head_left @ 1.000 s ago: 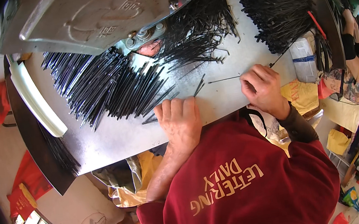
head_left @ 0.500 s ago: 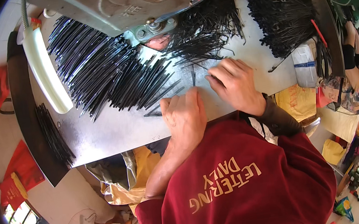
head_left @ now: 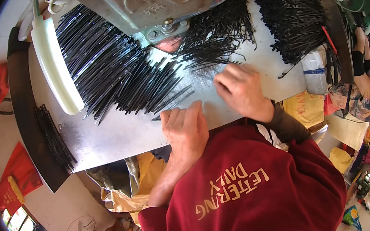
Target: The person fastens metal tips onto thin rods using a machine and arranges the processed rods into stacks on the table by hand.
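My left hand [head_left: 184, 127] is at the near edge of the metal table [head_left: 105, 146], fingers curled and thumb against them; whatever they hold, if anything, is hidden. My right hand [head_left: 243, 91] hovers just to its right and farther in, its fingers bent in a pinch whose contents I cannot make out. Beyond the left hand lies a wide pile of thin, straight black strips [head_left: 114, 68], a few loose ones reaching toward the knuckles. Past the right hand is a tangled heap of black strips with bent ends [head_left: 218, 33].
A grey machine head [head_left: 148, 2] overhangs the table's far side, and a lit white lamp [head_left: 56, 66] stands left. Another black bundle [head_left: 290, 15] lies at the far right, near a white box [head_left: 316, 71]. Several strips [head_left: 53, 136] rest along the left edge. A co-worker's arm [head_left: 363, 72] shows at right.
The dark strip that stood up from my left fingers is out of sight, as is the one by my right fingertips. My left hand has drawn slightly left and nearer.
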A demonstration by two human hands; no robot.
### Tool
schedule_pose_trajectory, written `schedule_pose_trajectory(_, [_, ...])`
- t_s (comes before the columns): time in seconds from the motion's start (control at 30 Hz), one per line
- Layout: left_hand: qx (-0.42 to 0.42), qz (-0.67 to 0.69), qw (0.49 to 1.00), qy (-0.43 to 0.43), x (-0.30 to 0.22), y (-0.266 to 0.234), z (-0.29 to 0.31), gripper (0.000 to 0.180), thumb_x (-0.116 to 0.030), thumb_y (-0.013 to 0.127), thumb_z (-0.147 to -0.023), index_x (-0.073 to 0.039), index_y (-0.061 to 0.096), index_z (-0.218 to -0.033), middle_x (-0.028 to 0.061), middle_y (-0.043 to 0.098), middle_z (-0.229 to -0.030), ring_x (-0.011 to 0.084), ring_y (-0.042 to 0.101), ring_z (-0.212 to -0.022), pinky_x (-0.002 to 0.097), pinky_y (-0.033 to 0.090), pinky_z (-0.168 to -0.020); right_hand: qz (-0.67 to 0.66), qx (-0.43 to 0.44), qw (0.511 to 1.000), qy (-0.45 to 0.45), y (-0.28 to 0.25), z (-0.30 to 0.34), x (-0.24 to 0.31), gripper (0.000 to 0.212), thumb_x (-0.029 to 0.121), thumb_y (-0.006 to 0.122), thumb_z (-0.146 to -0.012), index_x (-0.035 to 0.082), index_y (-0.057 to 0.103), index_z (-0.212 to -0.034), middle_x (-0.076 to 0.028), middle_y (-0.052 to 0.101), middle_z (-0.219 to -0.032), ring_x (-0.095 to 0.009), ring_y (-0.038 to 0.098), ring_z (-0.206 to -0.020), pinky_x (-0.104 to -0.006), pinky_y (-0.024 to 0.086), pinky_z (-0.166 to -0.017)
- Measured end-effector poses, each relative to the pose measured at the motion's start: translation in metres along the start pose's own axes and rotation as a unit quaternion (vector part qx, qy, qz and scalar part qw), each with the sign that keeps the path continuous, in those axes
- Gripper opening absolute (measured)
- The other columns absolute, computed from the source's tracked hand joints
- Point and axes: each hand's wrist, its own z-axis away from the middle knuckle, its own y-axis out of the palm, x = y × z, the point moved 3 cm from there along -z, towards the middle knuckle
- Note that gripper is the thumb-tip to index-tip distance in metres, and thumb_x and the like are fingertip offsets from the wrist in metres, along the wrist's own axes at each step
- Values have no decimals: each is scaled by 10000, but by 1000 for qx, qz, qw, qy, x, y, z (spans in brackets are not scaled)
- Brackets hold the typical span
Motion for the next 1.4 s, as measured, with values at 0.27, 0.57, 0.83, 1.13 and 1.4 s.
schedule_pose_trajectory(0.27, [6,5,1000,-1,-1,1,0,202,52,677,-738,-37,660,-918,58,569,-621,237,496,-553,354,376,-633,38,-93,995,0,-33,-29,-47,157,22,684,-742,74,676,-889,-53,563,-770,-235,597,-696,-344,480,-573])
schedule_pose_trajectory(0.57, [17,10,1000,2,-3,2,-1,193,46,676,-741,-42,660,-912,64,578,-626,242,499,-550,356,377,-629,58,3,992,-116,-29,-40,-59,193,-13,650,-696,57,649,-876,-42,548,-848,-219,588,-773,-339,491,-606])
schedule_pose_trajectory(0.83, [25,20,999,10,-4,4,-1,184,38,679,-749,-42,653,-913,67,582,-630,244,503,-550,359,379,-629,66,9,989,-134,-29,-40,-56,190,-6,655,-701,46,617,-880,-32,551,-904,-210,581,-798,-330,506,-626])
schedule_pose_trajectory(1.13, [32,27,999,1,-4,3,2,191,46,680,-745,-47,652,-910,66,596,-652,244,515,-562,356,384,-633,92,59,980,-169,-33,-44,-55,155,18,654,-715,55,594,-853,-35,550,-894,-205,569,-795,-323,507,-627])
schedule_pose_trajectory(1.4, [31,26,999,0,-1,5,5,196,36,684,-745,-54,655,-917,62,604,-671,244,531,-583,361,393,-639,42,18,994,-102,-32,-31,-29,125,41,674,-746,72,584,-828,-41,554,-777,-214,588,-699,-332,483,-580])
